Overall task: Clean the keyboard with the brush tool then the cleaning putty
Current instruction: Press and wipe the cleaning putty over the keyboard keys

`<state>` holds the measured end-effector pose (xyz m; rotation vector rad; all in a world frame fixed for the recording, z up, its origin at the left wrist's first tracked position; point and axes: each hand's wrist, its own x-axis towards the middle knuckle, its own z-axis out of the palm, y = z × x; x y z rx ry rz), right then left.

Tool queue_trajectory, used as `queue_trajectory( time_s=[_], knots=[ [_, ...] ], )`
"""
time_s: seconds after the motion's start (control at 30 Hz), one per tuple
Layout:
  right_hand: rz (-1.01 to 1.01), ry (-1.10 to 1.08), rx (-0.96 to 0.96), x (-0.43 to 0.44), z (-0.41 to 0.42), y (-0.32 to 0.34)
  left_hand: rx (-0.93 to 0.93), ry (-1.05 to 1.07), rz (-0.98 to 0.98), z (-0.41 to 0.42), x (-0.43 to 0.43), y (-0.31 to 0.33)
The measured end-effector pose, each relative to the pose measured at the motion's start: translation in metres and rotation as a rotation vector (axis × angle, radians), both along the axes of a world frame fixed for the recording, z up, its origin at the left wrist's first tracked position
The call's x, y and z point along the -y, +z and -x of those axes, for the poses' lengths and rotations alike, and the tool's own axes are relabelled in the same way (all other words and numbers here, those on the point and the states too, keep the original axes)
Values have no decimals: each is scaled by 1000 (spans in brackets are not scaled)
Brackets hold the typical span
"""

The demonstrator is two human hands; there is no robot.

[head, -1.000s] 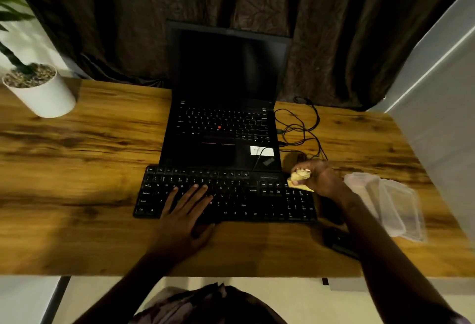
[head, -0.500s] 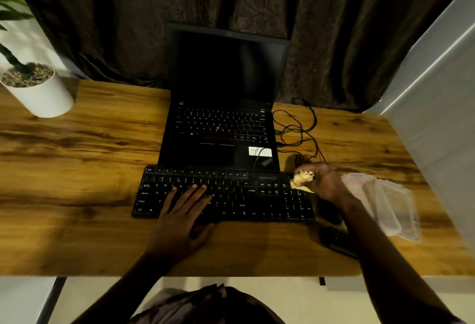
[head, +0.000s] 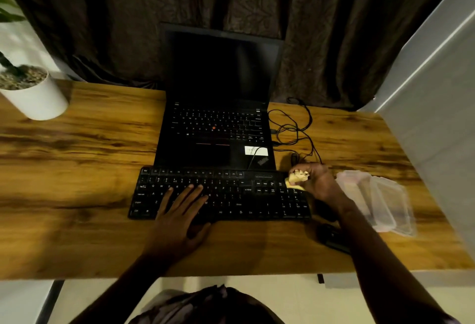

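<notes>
Yellow putty (head: 295, 181) sits at the far right corner of our keyboard (head: 231, 196), over the top keys of the number pad. Our right hand (head: 320, 182) presses it there, we judge so that the sticky lump can lift grit from between the keys. The right fingers (head: 307, 167) are curled closely round the lump and pinch its top, while its lower edge spreads flat on the keys.

Our left hand (head: 180, 212) lies flat across the letter keys and the near edge, most likely to pin the keyboard to the table (head: 77, 174) against the putty's pull. Its fingers (head: 192, 191) are straight and a little spread, and they hold nothing.

Clear plastic tubs (head: 377, 200) lie just beside our right wrist, probably the putty's box kept within reach. We see a dark thing (head: 334, 241) near the right forearm that may be the brush, but it is too dim to tell.
</notes>
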<state>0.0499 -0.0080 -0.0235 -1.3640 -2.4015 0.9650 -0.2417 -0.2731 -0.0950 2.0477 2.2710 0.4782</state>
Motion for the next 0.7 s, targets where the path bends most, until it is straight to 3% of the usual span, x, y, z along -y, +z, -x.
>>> queue_trajectory(
  time_s=[0.33,0.7],
  knots=[
    [4,79,-28,17,28,-2,-15,7,11,0,1,-1],
    [2,2,-57,10,8,-2,-11,7,18,1,0,-3]
  ],
)
